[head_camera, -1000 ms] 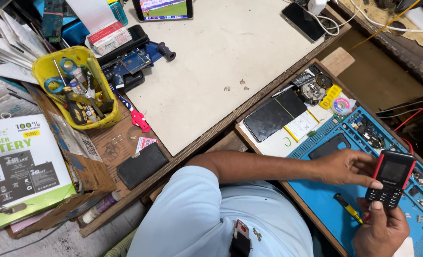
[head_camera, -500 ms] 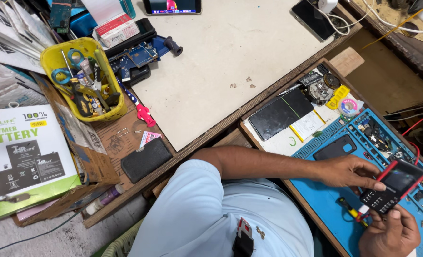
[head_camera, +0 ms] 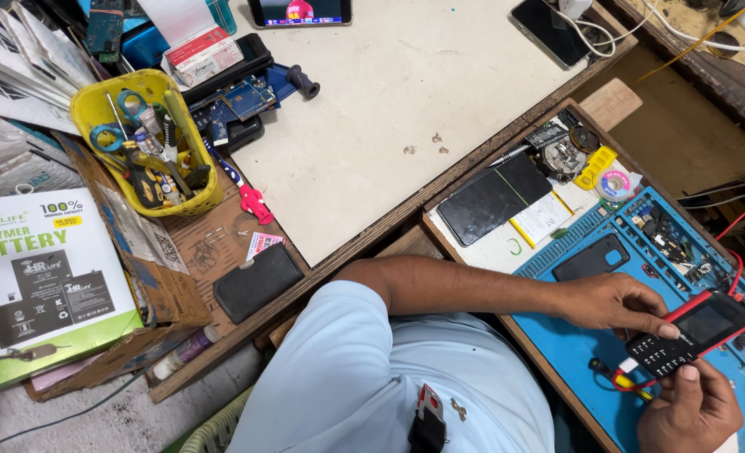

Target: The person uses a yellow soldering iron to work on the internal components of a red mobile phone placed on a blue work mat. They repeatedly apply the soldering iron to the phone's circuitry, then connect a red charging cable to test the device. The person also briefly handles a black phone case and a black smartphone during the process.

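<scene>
A small red and black keypad phone (head_camera: 689, 333) lies tilted above the blue work mat (head_camera: 573, 356), held between both hands. My left hand (head_camera: 611, 302) reaches across from the left, and its fingertips pinch the phone's upper edge. From below, my right hand (head_camera: 689, 411) supports the keypad end, with the thumb resting on it. A red and yellow tool tip (head_camera: 628, 383) sticks out between my right hand and the phone.
A black phone case (head_camera: 592, 257), a dark tablet (head_camera: 494, 199) and several small parts lie by the mat. The white desk (head_camera: 406, 92) holds two smartphones. To the left are a yellow tool basket (head_camera: 147, 143), a black wallet (head_camera: 259, 282) and a battery box (head_camera: 41, 285).
The phone has turned from nearly upright to a diagonal tilt and shifted slightly right. Both hands kept hold of it. The view has drifted over the desk.
</scene>
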